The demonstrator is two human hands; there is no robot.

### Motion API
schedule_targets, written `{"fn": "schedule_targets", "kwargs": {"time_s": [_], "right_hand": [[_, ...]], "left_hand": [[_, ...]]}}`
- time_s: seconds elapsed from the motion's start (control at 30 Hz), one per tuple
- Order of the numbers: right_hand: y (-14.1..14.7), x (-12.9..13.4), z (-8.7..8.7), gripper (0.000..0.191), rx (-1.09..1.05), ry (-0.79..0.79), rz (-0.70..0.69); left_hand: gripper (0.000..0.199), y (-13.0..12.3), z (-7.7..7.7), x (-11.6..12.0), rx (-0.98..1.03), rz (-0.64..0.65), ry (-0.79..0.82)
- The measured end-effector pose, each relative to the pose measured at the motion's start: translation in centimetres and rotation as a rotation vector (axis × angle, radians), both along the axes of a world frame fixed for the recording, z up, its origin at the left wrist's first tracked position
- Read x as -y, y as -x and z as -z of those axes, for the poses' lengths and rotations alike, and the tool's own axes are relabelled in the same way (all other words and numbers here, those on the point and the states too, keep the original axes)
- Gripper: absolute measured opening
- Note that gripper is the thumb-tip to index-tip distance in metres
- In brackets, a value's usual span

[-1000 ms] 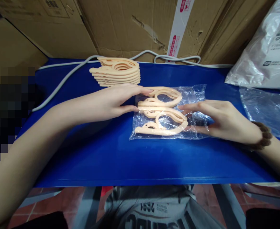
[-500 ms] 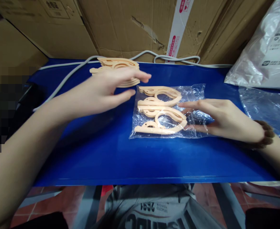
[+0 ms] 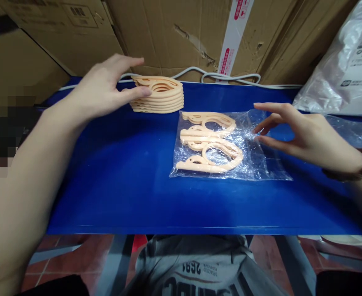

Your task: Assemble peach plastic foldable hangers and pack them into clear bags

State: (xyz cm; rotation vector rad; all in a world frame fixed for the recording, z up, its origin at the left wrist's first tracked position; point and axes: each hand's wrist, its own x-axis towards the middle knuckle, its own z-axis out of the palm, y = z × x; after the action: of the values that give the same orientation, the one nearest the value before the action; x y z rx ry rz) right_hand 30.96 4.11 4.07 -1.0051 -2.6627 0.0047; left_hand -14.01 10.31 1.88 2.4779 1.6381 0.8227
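Note:
A clear plastic bag (image 3: 251,160) lies flat on the blue table (image 3: 138,197), with peach-coloured folding hangers (image 3: 224,166) inside it. Behind and left of the bag is a stack of several similar peach hangers (image 3: 165,102). My left hand (image 3: 107,86) is at the stack's left end, fingers apart, its thumb over the top hanger; whether it touches is unclear. Over the right part of the bag hovers my right hand (image 3: 301,131), its fingers apart and nothing held between them.
White cable (image 3: 193,70) runs along the table's back edge, in front of cardboard boxes (image 3: 156,37). At the back right stands a white plastic package (image 3: 347,70), with more clear plastic (image 3: 350,127) in front of it.
My left hand has moved left and back, uncovering more of the hanger stack. My right hand has shifted right, away from the bagged hangers.

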Motion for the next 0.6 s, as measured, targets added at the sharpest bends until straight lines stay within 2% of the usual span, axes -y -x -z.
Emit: {"fn": "schedule_targets", "kwargs": {"time_s": [0.17, 0.37, 0.47, 0.6], "right_hand": [[0.0, -0.1, 0.1, 0.056, -0.011, 0.007, -0.014], [0.2, -0.2, 0.3, 0.053, -0.016, 0.020, -0.010], [0.2, -0.3, 0.3, 0.052, -0.024, 0.020, -0.019], [0.1, -0.3, 0.4, 0.052, -0.030, 0.030, -0.018]], "left_hand": [[0.082, 1.9, 1.4, -1.4, 0.076, 0.138, 0.013], [0.103, 3.5, 2.2, -3.5, -0.023, 0.182, 0.080], [0.094, 3.5, 2.7, -3.8, -0.011, 0.200, 0.047], [0.077, 2.8, 2.7, -3.1, 0.029, 0.243, -0.033]]}}
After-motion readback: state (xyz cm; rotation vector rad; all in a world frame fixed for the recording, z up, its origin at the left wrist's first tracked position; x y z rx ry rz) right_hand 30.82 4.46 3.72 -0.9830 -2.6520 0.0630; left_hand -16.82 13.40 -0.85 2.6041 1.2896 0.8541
